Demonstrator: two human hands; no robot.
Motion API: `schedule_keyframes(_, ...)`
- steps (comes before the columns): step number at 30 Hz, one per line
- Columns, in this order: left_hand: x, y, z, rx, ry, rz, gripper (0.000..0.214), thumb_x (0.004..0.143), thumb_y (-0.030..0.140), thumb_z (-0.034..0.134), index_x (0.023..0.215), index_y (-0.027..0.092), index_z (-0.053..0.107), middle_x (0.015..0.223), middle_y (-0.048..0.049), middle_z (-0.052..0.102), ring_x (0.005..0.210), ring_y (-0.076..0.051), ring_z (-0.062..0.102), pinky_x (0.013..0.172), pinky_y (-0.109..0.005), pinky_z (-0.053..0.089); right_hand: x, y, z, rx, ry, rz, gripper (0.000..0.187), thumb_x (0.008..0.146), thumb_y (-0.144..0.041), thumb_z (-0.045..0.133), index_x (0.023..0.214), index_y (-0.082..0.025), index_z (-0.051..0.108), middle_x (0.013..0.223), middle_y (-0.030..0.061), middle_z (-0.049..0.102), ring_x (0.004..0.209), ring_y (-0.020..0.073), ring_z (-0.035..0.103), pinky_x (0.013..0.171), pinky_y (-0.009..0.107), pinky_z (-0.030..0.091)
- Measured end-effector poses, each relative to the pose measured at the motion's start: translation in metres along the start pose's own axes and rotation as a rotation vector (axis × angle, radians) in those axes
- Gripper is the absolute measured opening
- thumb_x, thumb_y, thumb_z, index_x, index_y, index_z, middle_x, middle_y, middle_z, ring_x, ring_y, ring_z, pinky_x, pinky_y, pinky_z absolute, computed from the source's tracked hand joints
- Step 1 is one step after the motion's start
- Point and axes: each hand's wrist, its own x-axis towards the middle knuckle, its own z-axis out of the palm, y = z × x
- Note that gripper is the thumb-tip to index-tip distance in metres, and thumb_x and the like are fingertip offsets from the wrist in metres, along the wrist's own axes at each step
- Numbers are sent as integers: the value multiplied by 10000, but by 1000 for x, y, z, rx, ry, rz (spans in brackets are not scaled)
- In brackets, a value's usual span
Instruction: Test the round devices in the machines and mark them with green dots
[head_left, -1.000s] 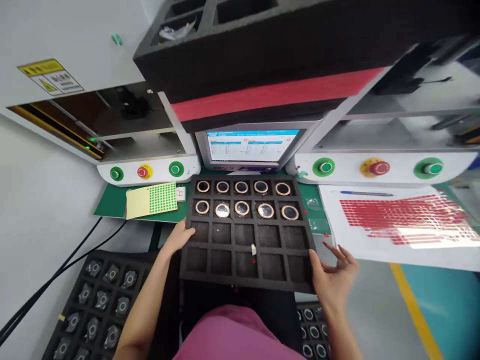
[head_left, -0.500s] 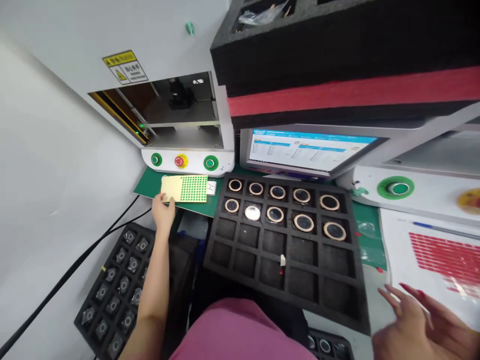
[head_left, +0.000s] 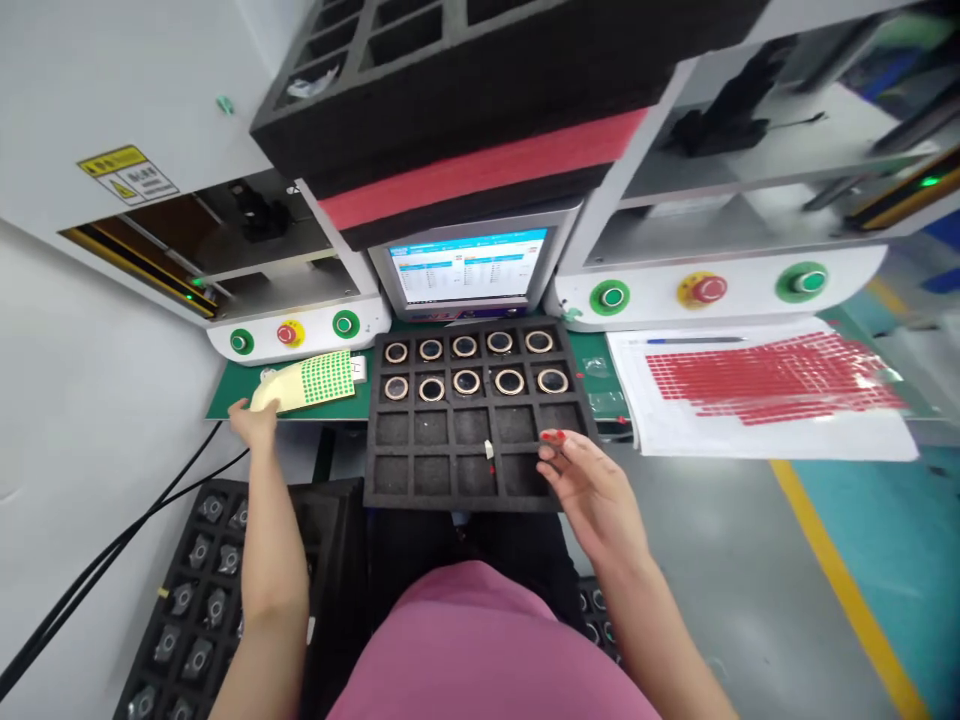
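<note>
My left hand (head_left: 259, 420) grips the left end of a pale yellow sticker sheet (head_left: 289, 387) with rows of green dots. That end curves up off the green mat, while the dotted end lies on it. Over the front right corner of a black foam tray (head_left: 394, 500) hovers my right hand (head_left: 596, 490), fingers loosely bent and slightly apart, with nothing visible in them. Round lens-like parts with gold rims (head_left: 465, 382) sit in the tray's two back rows. A small white piece with a red tip (head_left: 489, 452) lies on a divider near the front.
Behind the tray stand a monitor (head_left: 472, 270) and two machines with green and red buttons (head_left: 707, 290). Foam trays are stacked above (head_left: 450, 130). Red label strips (head_left: 750, 380) lie on white paper at right, beside a pen (head_left: 686, 341). Another parts tray (head_left: 199, 550) is low left.
My right hand has come left from the paper to the tray's corner. My left hand has raised and bent the sheet's left end. The view has swung right.
</note>
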Motion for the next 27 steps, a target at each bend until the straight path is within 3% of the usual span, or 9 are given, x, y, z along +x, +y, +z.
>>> schedule_keyframes(4,-18,19,-20,-233,-56,1,221,716,110,587,928,116,524,986,-119,648,950,-209,669,882,-364,553,-4,3,-19,-38,-42,-58,405,518,-342,919,846,-202,727,906,42,727,827,159,703,761,249,583)
schedule_keyframes(7,-52,34,-44,-386,-160,70,272,682,173,643,944,129,585,951,-77,679,903,-171,670,806,-270,560,-6,4,-26,-146,-83,-187,440,629,-354,872,1013,-237,691,1075,60,710,1039,228,688,962,366,536)
schedule_keyframes(8,-67,38,-52,-436,-254,99,310,639,200,692,931,133,612,929,-69,692,877,-175,673,763,-254,561,-7,4,-26,-195,-108,-241,440,669,-352,849,1056,-247,668,1121,67,696,1068,243,680,995,407,517)
schedule_keyframes(13,-149,60,-67,-486,-1105,126,492,385,236,906,821,127,705,749,-59,711,653,-182,648,563,-227,518,-9,3,-11,-378,-364,-402,508,756,-293,786,1202,-289,543,1259,78,618,1170,259,631,1060,477,469)
schedule_keyframes(15,-174,69,-60,-462,-1332,111,445,403,249,917,779,120,717,694,-44,697,568,-135,604,515,-191,481,-9,4,-2,-385,-462,-400,662,706,-254,823,1269,-306,480,1337,80,560,1236,251,585,1085,451,453)
schedule_keyframes(17,-193,78,-50,-468,-1472,98,427,447,286,917,793,120,733,678,-35,692,532,-111,579,497,-176,463,-10,5,6,-345,-531,-359,771,652,-236,852,1293,-311,431,1366,86,525,1200,242,603,1027,411,504)
schedule_keyframes(20,-214,82,-35,-511,-1495,69,475,511,398,905,864,126,744,746,-65,722,596,-151,635,556,-216,505,-12,5,14,-239,-537,-238,767,656,-242,835,1282,-303,395,1241,75,583,926,188,689,804,334,591)
schedule_keyframes(24,-241,65,-25,-573,-1487,60,654,539,704,797,860,136,752,751,-117,728,708,-245,690,600,-291,535,-14,4,17,-147,-269,-249,744,673,-236,806,1280,-277,379,1143,59,602,856,160,680,745,294,589)
schedule_keyframes(27,-259,47,-26,-436,-1400,128,496,593,596,823,771,140,747,659,-76,696,646,-211,655,591,-285,514,-13,5,16,-198,-141,-398,705,711,-236,777,1288,-276,375,1211,82,560,917,181,679,803,344,591)
